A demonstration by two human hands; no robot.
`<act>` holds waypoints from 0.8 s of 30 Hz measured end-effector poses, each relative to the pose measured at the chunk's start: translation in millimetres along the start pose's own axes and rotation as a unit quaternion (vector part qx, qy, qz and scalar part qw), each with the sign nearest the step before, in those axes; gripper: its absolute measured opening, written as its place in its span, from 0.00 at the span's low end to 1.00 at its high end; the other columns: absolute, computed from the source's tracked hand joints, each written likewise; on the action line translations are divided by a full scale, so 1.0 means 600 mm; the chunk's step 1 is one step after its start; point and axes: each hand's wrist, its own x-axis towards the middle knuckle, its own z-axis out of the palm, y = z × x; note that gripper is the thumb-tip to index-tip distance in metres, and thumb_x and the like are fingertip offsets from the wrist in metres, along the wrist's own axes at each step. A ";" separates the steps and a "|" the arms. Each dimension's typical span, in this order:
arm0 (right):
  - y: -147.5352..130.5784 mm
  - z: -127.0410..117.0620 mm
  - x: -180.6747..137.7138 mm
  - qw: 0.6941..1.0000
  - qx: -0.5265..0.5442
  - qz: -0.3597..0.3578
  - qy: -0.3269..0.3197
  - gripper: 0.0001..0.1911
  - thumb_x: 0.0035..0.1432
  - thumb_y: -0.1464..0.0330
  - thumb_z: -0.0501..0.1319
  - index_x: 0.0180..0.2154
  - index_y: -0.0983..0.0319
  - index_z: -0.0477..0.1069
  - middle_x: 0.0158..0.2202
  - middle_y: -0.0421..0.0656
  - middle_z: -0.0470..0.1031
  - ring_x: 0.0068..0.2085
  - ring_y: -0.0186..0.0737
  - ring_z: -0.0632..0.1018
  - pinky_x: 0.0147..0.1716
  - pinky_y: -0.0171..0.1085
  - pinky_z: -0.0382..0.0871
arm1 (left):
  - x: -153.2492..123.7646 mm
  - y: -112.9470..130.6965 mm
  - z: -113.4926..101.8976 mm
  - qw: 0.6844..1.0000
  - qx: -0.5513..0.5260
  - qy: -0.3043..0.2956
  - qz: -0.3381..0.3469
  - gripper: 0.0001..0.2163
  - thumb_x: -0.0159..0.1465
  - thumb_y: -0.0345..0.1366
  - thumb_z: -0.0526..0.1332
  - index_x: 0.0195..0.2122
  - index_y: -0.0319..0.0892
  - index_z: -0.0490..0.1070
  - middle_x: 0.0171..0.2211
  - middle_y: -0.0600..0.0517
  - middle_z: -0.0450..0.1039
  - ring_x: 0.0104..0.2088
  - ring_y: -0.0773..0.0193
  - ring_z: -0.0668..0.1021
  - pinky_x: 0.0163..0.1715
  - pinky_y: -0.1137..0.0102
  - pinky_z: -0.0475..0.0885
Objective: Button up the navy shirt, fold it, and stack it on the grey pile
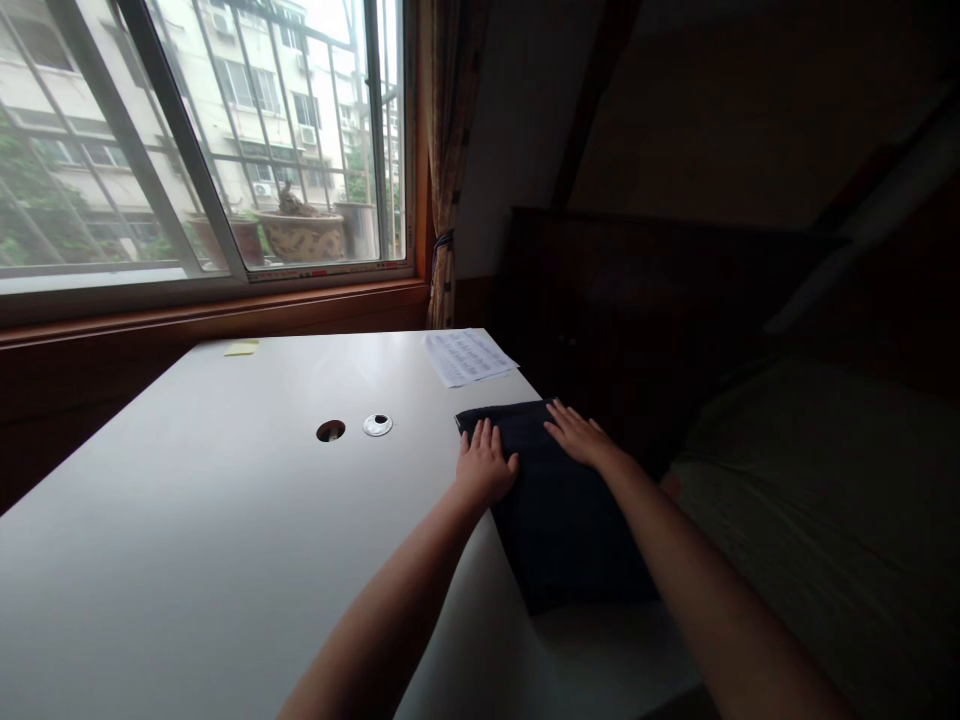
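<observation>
A folded dark navy cloth item (566, 520), perhaps a garment, lies flat along the right side of the white table (225, 520). My left hand (486, 462) rests on its left edge near the far corner, fingers stretched out. Across from it, my right hand (577, 435) lies on the far right corner of the cloth with its fingers spread. Both palms face down, and neither hand grips anything. Deep shadow hides the cloth's folds and its right edge.
Printed sheets (469, 357) lie beyond the cloth at the table's far right corner. A round hole (331, 431), a silvery disc (378, 425) and a yellow note (241, 348) are further left. A window (300, 140) and tied curtain (446, 180) stand behind; greenish fabric (810, 500) spreads at right.
</observation>
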 end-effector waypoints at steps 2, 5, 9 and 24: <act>0.008 0.000 -0.001 1.000 0.001 0.016 -0.002 0.35 0.69 0.50 0.34 0.71 0.55 0.43 0.73 0.41 0.45 0.70 0.52 0.55 0.64 0.60 0.55 | -0.001 -0.002 0.001 1.000 -0.002 -0.005 -0.010 0.36 0.69 0.55 0.43 0.70 0.33 0.51 0.72 0.41 0.43 0.72 0.51 0.48 0.69 0.51 0.47; 0.007 -0.008 -0.007 0.999 -0.004 0.025 0.021 0.33 0.70 0.53 0.35 0.71 0.56 0.45 0.72 0.43 0.48 0.70 0.52 0.55 0.64 0.60 0.53 | -0.003 -0.008 -0.004 1.000 -0.004 -0.003 -0.017 0.36 0.69 0.55 0.43 0.70 0.34 0.51 0.72 0.40 0.44 0.72 0.50 0.49 0.68 0.50 0.49; -0.011 -0.025 -0.037 0.996 -0.023 0.003 0.088 0.31 0.70 0.58 0.41 0.70 0.60 0.50 0.73 0.45 0.46 0.71 0.51 0.51 0.67 0.58 0.47 | -0.019 -0.006 -0.025 1.000 0.000 0.017 -0.011 0.33 0.69 0.52 0.46 0.69 0.33 0.54 0.71 0.39 0.48 0.71 0.46 0.50 0.67 0.46 0.48; 0.085 0.056 -0.210 0.992 0.096 -0.007 0.078 0.34 0.67 0.50 0.44 0.69 0.56 0.51 0.70 0.46 0.55 0.69 0.51 0.59 0.64 0.54 0.59 | -0.110 0.056 -0.004 0.984 -0.006 0.063 0.167 0.32 0.71 0.53 0.43 0.69 0.37 0.55 0.71 0.43 0.51 0.70 0.48 0.53 0.69 0.50 0.49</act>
